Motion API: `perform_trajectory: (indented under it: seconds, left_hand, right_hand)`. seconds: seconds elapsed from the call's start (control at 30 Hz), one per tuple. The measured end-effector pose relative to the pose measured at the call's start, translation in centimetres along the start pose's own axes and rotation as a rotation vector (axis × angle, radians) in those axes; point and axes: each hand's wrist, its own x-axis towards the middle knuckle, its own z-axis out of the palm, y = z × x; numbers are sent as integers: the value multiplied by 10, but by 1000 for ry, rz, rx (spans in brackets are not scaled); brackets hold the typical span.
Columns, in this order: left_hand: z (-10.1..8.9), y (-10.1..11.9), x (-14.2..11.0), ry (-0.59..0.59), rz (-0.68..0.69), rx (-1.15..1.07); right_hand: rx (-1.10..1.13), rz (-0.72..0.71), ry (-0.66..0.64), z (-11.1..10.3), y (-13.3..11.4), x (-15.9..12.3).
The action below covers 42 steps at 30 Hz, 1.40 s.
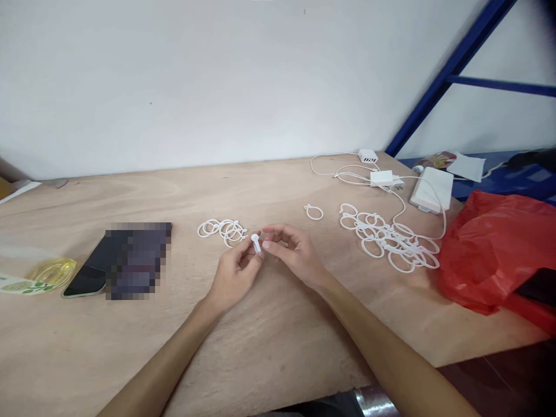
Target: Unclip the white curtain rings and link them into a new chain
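Our left fingers (252, 266) pinch a small white piece (256, 244) above the tabletop (174, 197); our right fingers (278, 251), parted, sit beside it, contact unclear. Should our left pinch slacken, it could drop near the white rings (221, 229).

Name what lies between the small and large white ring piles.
In the head view: a white piece in the left hand, the right hand, a lone white ring.

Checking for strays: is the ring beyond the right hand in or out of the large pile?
Out: table shows between the ring and the large pile.
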Motion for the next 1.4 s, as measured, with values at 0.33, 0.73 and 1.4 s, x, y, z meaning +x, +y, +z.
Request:
perform_trajectory:
  seconds: [0.33,0.73,1.4]
  left_hand:
    - [5,-3,-4,-68,56,32]
    - [-2,3,-5,-71,61,256]
    - [-4,-11,5,153,108,246]
  right_hand:
    - [-195,-109,-50,-5,-3,1]
    - [-249,-74,46,-14,1,8]
    - [-435,-161,67,-9,16,6]
